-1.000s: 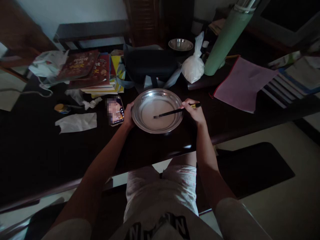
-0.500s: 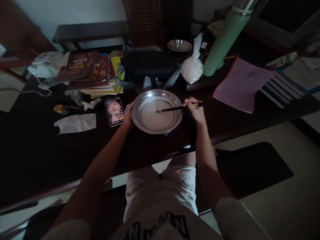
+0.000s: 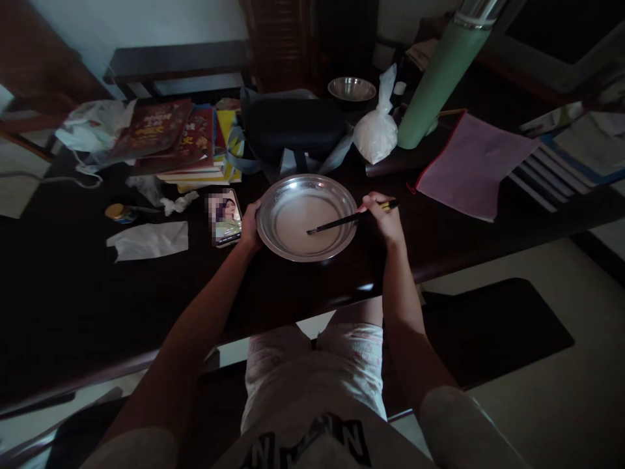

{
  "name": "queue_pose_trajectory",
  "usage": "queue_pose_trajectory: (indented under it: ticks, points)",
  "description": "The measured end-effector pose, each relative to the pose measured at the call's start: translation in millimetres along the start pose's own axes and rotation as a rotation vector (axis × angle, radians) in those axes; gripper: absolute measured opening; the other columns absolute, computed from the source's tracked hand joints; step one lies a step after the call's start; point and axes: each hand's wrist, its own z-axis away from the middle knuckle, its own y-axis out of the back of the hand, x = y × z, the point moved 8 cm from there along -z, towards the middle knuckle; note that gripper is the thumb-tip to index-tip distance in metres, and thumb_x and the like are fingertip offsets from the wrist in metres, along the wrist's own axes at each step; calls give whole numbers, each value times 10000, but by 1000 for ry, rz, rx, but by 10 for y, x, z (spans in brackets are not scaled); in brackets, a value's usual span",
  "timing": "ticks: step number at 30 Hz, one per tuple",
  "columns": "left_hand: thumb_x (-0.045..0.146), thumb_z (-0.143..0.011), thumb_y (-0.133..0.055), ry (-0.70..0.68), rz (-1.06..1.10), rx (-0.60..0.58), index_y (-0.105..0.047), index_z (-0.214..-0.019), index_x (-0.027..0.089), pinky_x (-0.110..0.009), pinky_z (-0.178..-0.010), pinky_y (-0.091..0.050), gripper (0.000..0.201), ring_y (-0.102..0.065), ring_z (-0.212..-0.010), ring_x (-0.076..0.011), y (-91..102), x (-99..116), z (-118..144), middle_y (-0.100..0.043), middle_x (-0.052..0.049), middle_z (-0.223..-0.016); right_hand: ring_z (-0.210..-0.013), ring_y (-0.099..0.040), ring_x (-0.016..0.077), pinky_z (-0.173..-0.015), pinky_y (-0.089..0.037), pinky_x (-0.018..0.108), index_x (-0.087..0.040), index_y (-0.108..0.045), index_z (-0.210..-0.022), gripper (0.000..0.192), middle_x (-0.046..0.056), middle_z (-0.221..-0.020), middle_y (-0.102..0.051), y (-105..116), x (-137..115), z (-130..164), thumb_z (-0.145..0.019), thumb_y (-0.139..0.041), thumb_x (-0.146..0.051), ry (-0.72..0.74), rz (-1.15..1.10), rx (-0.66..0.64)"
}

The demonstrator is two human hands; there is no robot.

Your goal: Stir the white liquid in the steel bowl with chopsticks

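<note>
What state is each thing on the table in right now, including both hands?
left hand: gripping the bowl's left rim
right hand: closed on the chopsticks
chopsticks: tips down in the white liquid
steel bowl: upright on the table, holding shallow white liquid
phone: lying flat, screen lit
plastic bag: knotted shut, white contents
green flask: standing, capped
small steel bowl: upright, contents not visible
tissue: crumpled, lying flat

Room dimly lit. A pale plastered wall stands behind a dark polished wooden bench. Behind the bench sits a dark slatted wooden cabinet. The pale tiled floor carries a black rectangular mat at the right.
</note>
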Motion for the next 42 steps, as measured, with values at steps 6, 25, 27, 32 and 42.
queue_pose_trajectory:
  ticks: [6, 25, 27, 32, 42]
  points:
    - [334, -876, -639, -21, 14, -22, -756, -859, 208, -337, -840, -630, 173, -770, -889, -244, -28, 8, 6, -775, -20, -767, -745, -666, 177, -809, -533, 370, -270, -716, -666, 507, -7, -696, -705, -16, -70, -7, -860, -712, -738, 64, 16, 7]
    - [310, -912, -601, -4, -10, -13, -743, -817, 211, -327, -864, -624, 198, -772, -940, -243, -42, 26, 42, -756, -24, -746, -750, -676, 190, -800, -543, 372, -275, -711, -649, 536, -5, -705, -728, -83, -71, 0, -802, -729, -789, 20, 28, -63]
    - [306, -924, -595, 4, -2, -4, -734, -800, 208, -327, -867, -622, 211, -771, -942, -245, -48, 31, 55, -752, -23, -733, -742, -669, 187, -809, -545, 373, -273, -702, -647, 541, -9, -694, -718, -18, -64, -3, -803, -725, -792, 23, 22, 10]
    - [326, -932, -613, 24, -17, 11, -720, -804, 204, -332, -856, -618, 207, -761, -917, -244, -32, 13, 52, -742, -13, -706, -671, -645, 179, -759, -540, 372, -267, -675, -610, 561, -17, -636, -674, -9, -33, 8, -804, -723, -792, -17, -10, 8]
    - [343, -906, -638, -18, -15, -30, -756, -846, 219, -311, -832, -618, 181, -765, -882, -225, -6, -1, -4, -772, -16, -776, -674, -639, 178, -735, -527, 367, -272, -679, -617, 572, -11, -639, -674, 0, -37, 6, -807, -704, -811, -25, -6, 28]
